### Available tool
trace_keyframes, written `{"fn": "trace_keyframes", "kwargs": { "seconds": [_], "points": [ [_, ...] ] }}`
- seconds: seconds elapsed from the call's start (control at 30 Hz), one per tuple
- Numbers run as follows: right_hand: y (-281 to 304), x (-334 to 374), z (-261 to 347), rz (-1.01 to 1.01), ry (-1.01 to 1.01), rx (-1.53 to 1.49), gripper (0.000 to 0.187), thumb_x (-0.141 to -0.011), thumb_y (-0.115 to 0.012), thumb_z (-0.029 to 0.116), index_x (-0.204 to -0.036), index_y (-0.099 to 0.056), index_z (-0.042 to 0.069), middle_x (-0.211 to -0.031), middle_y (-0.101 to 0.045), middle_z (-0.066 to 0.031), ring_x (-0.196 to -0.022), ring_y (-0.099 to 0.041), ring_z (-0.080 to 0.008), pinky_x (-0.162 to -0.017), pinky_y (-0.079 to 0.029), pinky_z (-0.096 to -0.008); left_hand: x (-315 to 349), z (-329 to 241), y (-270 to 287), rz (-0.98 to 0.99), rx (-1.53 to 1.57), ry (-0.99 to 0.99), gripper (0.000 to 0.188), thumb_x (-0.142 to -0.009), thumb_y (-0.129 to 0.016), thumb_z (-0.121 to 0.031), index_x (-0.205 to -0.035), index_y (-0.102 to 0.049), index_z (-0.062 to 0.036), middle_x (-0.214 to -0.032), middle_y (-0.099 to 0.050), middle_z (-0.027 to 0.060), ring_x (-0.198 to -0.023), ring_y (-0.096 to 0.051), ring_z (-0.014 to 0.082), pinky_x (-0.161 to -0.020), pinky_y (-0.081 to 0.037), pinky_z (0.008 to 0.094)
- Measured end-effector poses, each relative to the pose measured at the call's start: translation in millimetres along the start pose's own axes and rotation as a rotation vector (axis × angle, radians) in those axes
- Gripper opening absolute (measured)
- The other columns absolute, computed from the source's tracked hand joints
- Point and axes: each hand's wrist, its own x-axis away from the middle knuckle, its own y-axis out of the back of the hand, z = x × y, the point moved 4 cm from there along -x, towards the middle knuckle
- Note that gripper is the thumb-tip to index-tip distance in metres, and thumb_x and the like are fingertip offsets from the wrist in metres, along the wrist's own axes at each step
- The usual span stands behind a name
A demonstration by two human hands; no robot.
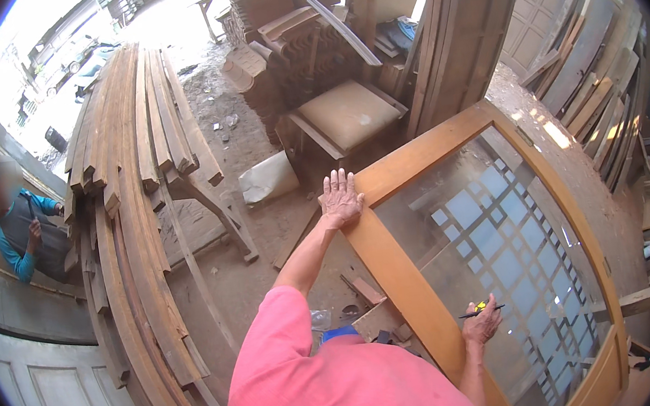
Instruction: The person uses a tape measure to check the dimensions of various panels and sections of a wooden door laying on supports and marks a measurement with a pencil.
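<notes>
A large wooden frame [395,267] with a glass pane [503,240] stands tilted in front of me; the glass mirrors a grid pattern. My left hand [339,198] lies flat, fingers spread, on the frame's upper left corner. My right hand [482,325] is closed around a small yellow and black tool [480,309], held against the glass near the frame's left rail. My pink sleeve fills the lower middle of the view.
A tall stack of long curved wooden planks [125,184] rests on a trestle at the left. A cushioned wooden chair [347,113] and piled timber stand behind. Boards lean at the right [596,71]. A person in a blue top [27,234] stands at far left.
</notes>
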Motion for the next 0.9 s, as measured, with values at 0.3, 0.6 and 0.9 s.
{"fn": "trace_keyframes", "kwargs": {
  "seconds": [0.3,0.6,0.9],
  "points": [
    [4,-4,4,0.024,0.073,-0.066,0.066,-0.086,-0.075,0.026,-0.144,-0.049,0.008,-0.122,-0.061,-0.0244,-0.113,-0.055,-0.0451,-0.095,-0.045,-0.0563,91,-54,12,0.19,0.069,-0.089,0.074,-0.104,-0.036,-0.049,-0.165,-0.023,-0.009,-0.171,-0.011,0.0248,-0.159,-0.001,0.0441,-0.127,0.001,0.0563],
    [-12,-35,7,0.051,0.25,-0.058,0.063,-0.087,-0.074,0.026,-0.143,-0.05,0.009,-0.124,-0.061,-0.0243,-0.116,-0.055,-0.045,-0.094,-0.047,-0.0573,156,-108,1,0.104,0.109,-0.048,0.079,-0.102,-0.041,-0.05,-0.162,-0.026,-0.0011,-0.17,-0.013,0.0274,-0.159,-0.002,0.0456,-0.127,0.003,0.0576],
    [-17,-58,29,0.097,0.239,-0.081,0.061,-0.088,-0.075,0.026,-0.142,-0.05,0.01,-0.128,-0.061,-0.0244,-0.119,-0.055,-0.0459,-0.1,-0.046,-0.0554,159,-135,-1,0.059,0.122,0.098,0.09,-0.094,-0.049,-0.054,-0.161,-0.026,0.0022,-0.168,-0.011,0.0319,-0.157,0.001,0.0498,-0.124,0.004,0.0635]
  ]
}}
